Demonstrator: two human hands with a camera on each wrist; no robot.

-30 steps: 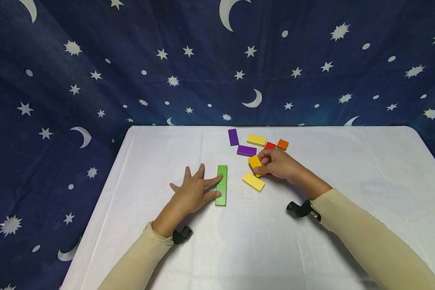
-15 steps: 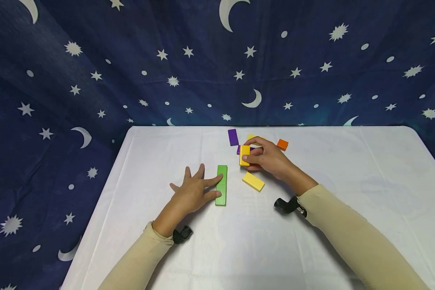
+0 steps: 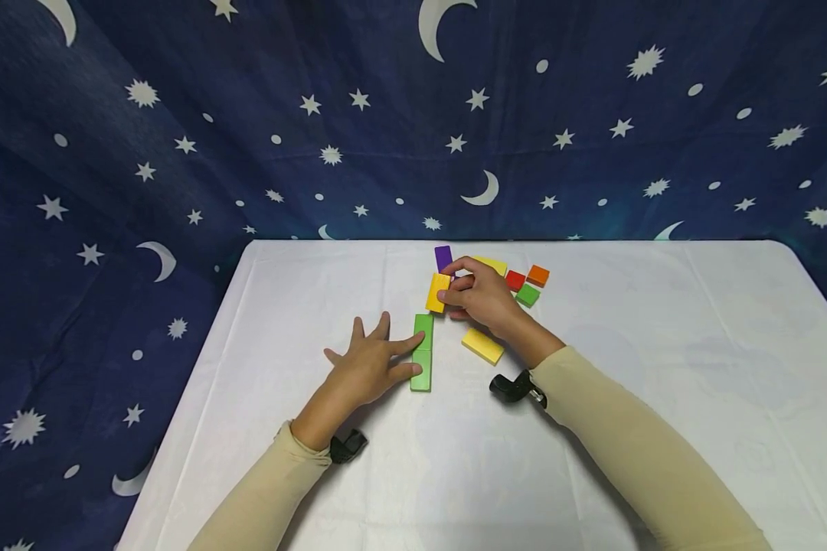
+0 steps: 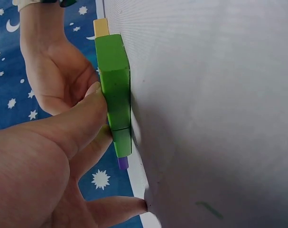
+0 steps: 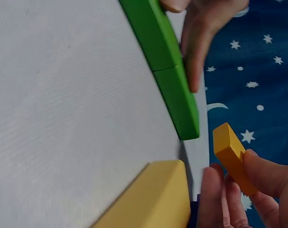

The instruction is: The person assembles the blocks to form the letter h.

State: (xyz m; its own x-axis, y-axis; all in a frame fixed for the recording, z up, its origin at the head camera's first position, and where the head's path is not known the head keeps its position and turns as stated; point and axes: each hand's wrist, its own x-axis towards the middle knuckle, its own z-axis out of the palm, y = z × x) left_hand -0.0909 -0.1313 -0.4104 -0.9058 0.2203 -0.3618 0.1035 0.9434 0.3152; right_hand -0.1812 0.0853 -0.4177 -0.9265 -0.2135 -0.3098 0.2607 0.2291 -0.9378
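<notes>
Two green blocks [image 3: 422, 371] lie end to end in a line on the white table. My left hand [image 3: 364, 369] rests beside them, fingers spread, with thumb and index finger touching their tops; the left wrist view shows the same green blocks [image 4: 116, 99] close up. Between the thumb and fingers of my right hand [image 3: 485, 297] is an orange-yellow block [image 3: 437, 293], held just past the far end of the green line. In the right wrist view this orange-yellow block [image 5: 234, 156] is tilted and apart from the green ones.
A pale yellow block [image 3: 482, 346] lies right of the green line. Behind my right hand are a purple block [image 3: 443, 258], another yellow block [image 3: 491, 265], a red block [image 3: 515, 281], an orange block [image 3: 538, 275] and a small green block [image 3: 527, 295]. A starry cloth [image 3: 358, 168] hangs behind the table.
My right hand has carried the orange-yellow block leftward, from beside the pale yellow block to near the green line's far end. The red and small green blocks are uncovered. My left hand stays still.
</notes>
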